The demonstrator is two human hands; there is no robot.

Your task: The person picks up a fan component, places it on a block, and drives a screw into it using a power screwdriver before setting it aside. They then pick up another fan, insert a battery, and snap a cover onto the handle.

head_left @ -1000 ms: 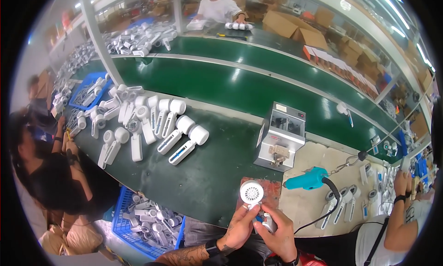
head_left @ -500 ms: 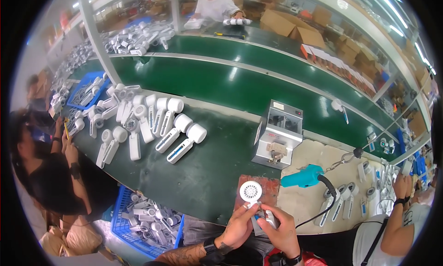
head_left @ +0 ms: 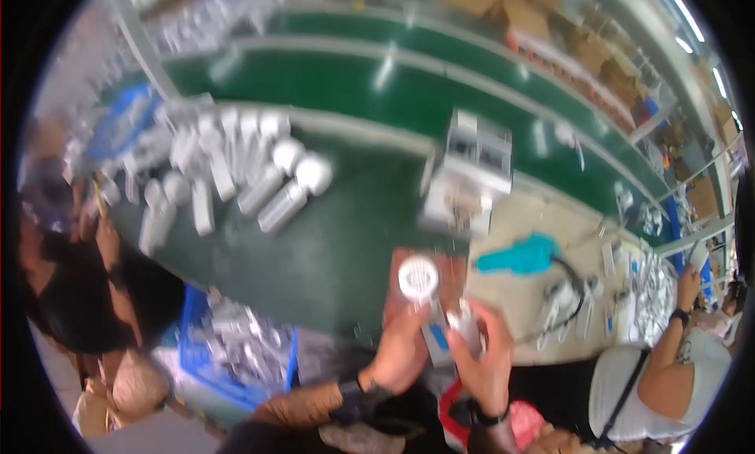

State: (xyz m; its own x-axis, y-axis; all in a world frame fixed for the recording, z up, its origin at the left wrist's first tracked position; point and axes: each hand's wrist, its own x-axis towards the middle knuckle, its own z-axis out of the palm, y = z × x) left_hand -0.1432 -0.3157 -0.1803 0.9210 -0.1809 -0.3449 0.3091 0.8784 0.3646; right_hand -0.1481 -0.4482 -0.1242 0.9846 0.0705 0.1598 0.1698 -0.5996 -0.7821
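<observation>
Green tabletop w/ white parts beyond both hands; blue crate of parts beside left hand. Left hand & right hand grasp white handheld fan.

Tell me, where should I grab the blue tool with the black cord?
Probably the turquoise handheld tool is best gripped around its thick middle body, coming down from above. It lies flat on the beige mat, and its black cord trails right, so avoid that end.
</observation>
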